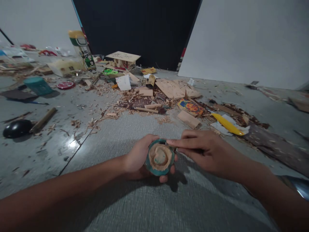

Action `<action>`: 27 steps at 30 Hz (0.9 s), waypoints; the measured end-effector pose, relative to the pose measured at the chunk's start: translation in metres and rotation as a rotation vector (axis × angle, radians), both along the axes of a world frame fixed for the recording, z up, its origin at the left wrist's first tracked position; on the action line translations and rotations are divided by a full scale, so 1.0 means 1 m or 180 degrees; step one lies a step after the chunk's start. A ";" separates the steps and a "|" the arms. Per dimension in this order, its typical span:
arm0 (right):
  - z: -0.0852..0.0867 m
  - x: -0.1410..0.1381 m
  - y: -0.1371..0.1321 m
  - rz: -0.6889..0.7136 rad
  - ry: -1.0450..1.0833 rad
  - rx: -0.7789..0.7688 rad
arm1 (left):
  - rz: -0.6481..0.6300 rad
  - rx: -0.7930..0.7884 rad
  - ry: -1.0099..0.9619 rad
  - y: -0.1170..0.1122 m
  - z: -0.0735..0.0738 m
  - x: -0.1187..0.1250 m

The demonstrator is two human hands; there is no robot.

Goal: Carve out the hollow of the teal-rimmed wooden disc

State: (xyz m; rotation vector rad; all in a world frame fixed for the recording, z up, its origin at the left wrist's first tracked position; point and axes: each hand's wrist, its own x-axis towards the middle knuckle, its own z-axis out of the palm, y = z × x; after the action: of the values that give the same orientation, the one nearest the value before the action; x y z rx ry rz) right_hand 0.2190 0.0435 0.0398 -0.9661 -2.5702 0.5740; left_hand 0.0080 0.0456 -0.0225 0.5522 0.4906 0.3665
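A round carved wooden piece [161, 158] with a teal rim lies in my left hand [137, 158], whose fingers wrap round it from below. Its bare tan face has a groove around a raised, rounded middle with green specks. My right hand [205, 148] is pinched, its index fingertip touching the upper right of the rim. Whatever those fingers hold, if anything, is too small and dark to make out. Both hands are above the grey floor [135, 206].
Wood shavings [130, 96], a wooden board [176, 88] and a brush [149, 110] lie ahead. To the right is a yellow-handled tool [227, 124]. A black-headed mallet [18, 128], a teal container [38, 85] and a clear jar [83, 53] stand or lie left.
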 end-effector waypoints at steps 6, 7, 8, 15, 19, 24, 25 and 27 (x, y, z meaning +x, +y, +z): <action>0.000 0.004 0.003 0.0129 0.0116 -0.0029 | -0.0269 -0.0008 -0.0316 0.003 -0.005 -0.002; 0.000 0.005 0.003 0.0145 0.0090 -0.0044 | -0.0287 -0.0005 -0.0388 0.003 -0.006 -0.002; 0.001 0.005 0.003 0.0156 0.0049 -0.0056 | -0.0315 0.0012 -0.0424 0.003 -0.007 -0.003; 0.003 0.003 -0.002 0.0011 0.0011 -0.0098 | -0.0514 0.0070 -0.0336 0.007 -0.006 -0.005; 0.004 0.002 -0.002 0.0142 0.0027 -0.0052 | -0.0662 -0.0007 -0.0330 0.008 -0.006 -0.004; 0.006 0.004 -0.001 0.0167 0.0032 -0.0154 | -0.0788 -0.0023 -0.0408 0.011 -0.011 -0.003; 0.006 0.004 0.000 0.0185 0.0038 -0.0146 | -0.0837 -0.0010 -0.0405 0.011 -0.012 -0.003; 0.008 0.004 -0.001 0.0217 0.0011 -0.0120 | -0.0910 0.0000 -0.0381 0.011 -0.012 -0.003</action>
State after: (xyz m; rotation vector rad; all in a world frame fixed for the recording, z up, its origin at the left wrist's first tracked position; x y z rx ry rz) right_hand 0.2226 0.0424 0.0478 -0.8917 -2.6067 0.6443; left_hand 0.0052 0.0567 -0.0347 0.5878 0.2909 0.1254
